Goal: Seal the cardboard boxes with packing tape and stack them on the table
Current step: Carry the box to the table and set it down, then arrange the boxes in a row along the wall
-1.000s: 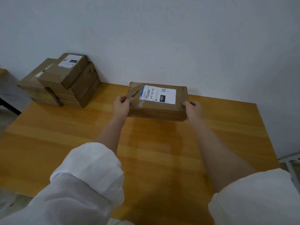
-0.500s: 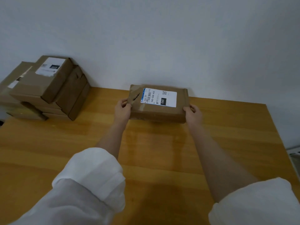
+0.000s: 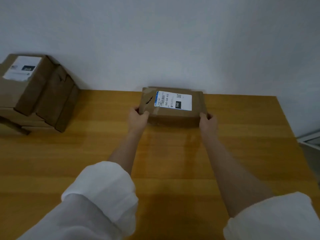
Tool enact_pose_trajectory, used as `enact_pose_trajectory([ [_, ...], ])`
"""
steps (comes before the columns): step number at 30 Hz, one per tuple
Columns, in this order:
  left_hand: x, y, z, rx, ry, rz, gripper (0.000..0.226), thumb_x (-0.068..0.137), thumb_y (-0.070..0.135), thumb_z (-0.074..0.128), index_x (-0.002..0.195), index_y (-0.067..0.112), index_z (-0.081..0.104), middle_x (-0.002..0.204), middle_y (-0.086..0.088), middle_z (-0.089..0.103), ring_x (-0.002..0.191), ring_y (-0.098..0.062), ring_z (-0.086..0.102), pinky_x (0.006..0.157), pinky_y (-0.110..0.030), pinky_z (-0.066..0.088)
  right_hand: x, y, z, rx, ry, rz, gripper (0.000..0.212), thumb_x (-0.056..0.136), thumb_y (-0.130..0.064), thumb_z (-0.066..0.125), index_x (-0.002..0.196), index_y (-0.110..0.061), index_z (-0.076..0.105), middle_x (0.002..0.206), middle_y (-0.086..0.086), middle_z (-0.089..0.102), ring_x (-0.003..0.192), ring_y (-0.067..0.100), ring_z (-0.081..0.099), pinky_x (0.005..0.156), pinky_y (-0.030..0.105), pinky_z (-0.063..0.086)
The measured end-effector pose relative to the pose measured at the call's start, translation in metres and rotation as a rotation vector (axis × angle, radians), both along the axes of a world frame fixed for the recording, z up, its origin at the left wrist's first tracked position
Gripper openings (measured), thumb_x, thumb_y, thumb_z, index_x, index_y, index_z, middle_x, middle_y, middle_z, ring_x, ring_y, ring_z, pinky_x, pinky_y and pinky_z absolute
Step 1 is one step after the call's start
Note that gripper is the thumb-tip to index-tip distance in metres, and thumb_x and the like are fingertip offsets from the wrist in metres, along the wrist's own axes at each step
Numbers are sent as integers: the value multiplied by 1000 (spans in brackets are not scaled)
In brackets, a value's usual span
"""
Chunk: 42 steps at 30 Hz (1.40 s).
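Sleeves: white and rolled back, the left sleeve (image 3: 97, 196) and right sleeve (image 3: 277, 219) sit nearest the camera, with both forearms bare beyond them.
Bench: the bench (image 3: 69, 161) is glossy orange-brown wood and runs from the near edge to the wall; its sheen mirrors the forearms faintly.
Left hand: the left hand (image 3: 138, 116) grips the box's near left corner, fingers wrapped round the left end and the thumb side on the front edge.
Right hand: the right hand (image 3: 207, 119) grips the near right corner, with curled fingers showing past the right end.
Hands: set apart, one at each end, both clamped on the same box.
Box: the box (image 3: 173, 118) is flat brown cardboard, closed, lying flat at the far middle of the bench with its back edge close to the wall. Its underside is down at the bench top; whether it rests there fully I cannot tell. A shiny strip and a dark slanted mark cross its left top.
Label: the label (image 3: 174, 100) is white with a barcode and a black block, stuck on the box's top.
Stack: the stack (image 3: 52, 94) of brown boxes stands at the far left of the bench, well apart from the held box, and its top box carries a white sticker (image 3: 21, 67).
Wall: the wall (image 3: 173, 40) is plain and pale, behind the bench.
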<state>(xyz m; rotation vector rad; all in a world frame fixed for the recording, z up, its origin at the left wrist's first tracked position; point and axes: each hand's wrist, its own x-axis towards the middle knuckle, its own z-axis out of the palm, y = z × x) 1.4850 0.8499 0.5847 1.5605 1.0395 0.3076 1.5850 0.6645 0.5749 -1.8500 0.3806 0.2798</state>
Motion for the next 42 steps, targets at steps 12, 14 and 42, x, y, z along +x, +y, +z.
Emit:
enact_pose_trajectory([
  [12, 64, -91, 4, 41, 15, -200, 51, 86, 13, 59, 135, 6, 45, 132, -8, 47, 108, -14, 49, 85, -24, 42, 49, -96, 4, -168, -61, -74, 41, 94, -26, 55, 133, -10, 53, 123, 8, 59, 110, 24, 56, 99, 38, 46],
  [14, 69, -98, 6, 43, 34, -222, 55, 85, 14, 58, 138, 10, 44, 132, -9, 48, 111, -19, 51, 90, -32, 47, 57, -102, 8, -102, -35, -65, 47, 96, -22, 54, 139, -6, 44, 125, 5, 53, 112, 21, 53, 96, 30, 42],
  [42, -113, 140, 100, 506, 95, 8, 54, 89, 12, 57, 138, 1, 35, 138, -15, 41, 125, -28, 42, 90, -27, 37, -72, 139, 70, 95, 241, 412, 16, 97, -6, 47, 110, -2, 53, 85, 9, 56, 81, 24, 58, 82, 40, 50],
])
